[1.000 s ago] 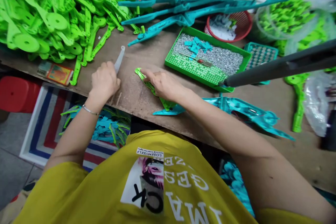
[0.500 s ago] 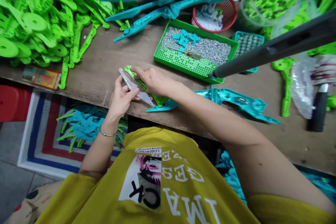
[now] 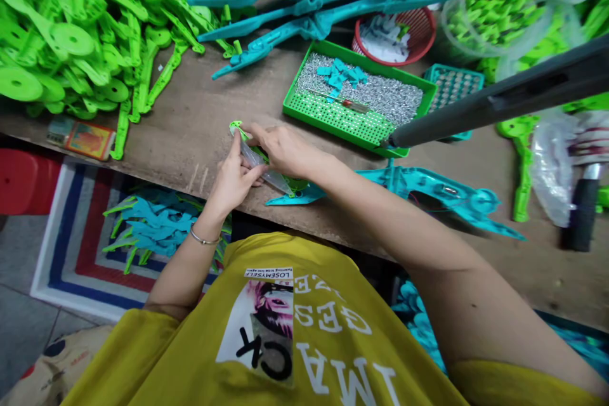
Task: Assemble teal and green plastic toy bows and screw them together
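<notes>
A clear whitish, long triangular plastic piece (image 3: 276, 181) is between the fingers of my left hand (image 3: 236, 179). It lies along a green plastic part (image 3: 236, 125), whose upper end shows past my fingertips. My right hand (image 3: 288, 151) is closed on that green part from above, and its palm hides much of it. Beneath and to the right lies a long turquoise plastic part (image 3: 409, 181) with a thin wire on it. Its left tip pokes out below my right hand.
A green tray (image 3: 328, 113) holds many screws, turquoise bits and a screwdriver (image 3: 354, 105). Green parts (image 3: 71, 38) heap at left; turquoise frames (image 3: 304, 19) stack behind. A dark grey bar (image 3: 499, 92) slants in from the right. A hammer (image 3: 581, 203) lies at far right.
My left hand has brought the clear piece up and right against the green part, where before they lay slightly apart. My right hand has stayed on the green part.
</notes>
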The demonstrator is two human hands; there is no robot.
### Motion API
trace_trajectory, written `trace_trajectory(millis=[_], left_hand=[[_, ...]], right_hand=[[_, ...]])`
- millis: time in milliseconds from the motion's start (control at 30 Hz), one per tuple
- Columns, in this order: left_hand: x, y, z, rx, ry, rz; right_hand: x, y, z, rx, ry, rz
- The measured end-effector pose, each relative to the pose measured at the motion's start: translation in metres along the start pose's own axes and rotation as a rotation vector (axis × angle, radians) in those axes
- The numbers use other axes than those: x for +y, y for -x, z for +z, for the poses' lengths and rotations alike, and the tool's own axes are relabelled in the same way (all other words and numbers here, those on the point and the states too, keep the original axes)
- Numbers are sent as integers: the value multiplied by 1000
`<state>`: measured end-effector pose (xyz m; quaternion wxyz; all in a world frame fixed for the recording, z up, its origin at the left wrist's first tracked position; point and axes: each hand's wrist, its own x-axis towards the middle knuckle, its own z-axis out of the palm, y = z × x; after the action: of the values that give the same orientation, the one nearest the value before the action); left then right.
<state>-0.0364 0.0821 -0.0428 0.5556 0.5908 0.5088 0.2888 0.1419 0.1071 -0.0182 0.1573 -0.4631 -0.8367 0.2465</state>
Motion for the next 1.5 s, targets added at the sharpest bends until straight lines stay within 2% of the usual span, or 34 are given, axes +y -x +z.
trace_trajectory(millis=[100, 200, 267, 333, 433, 567, 833, 1133, 1267, 1400, 1500], left_hand=[[11, 0, -8, -14, -388, 57], [24, 2, -11, 88, -820, 127], [28, 4, -11, 150, -987, 198], [28, 4, -10, 150, -1052, 268], [21, 4, -8, 131, -1066, 319], [15, 4, -7, 185, -1079, 337], [24, 2, -3, 176, -1067, 280], [6, 8, 8, 144, -924, 230], [8, 9, 10, 118, -924, 201], [16, 13, 15, 139, -976, 171], [19, 15, 11, 126, -986, 179]], right_hand=[[6, 6, 3, -20, -87, -34], [15, 11, 12, 47, -185, -75], [19, 13, 17, 87, -222, -100], [21, 14, 21, 114, -241, -115], [23, 13, 23, 130, -248, -120], [25, 12, 22, 125, -253, -113], [27, 11, 21, 154, -259, -123], [29, 9, 24, 178, -263, -94], [27, 10, 27, 203, -278, -110], [25, 12, 27, 200, -265, -109], [24, 13, 26, 178, -243, -98]])
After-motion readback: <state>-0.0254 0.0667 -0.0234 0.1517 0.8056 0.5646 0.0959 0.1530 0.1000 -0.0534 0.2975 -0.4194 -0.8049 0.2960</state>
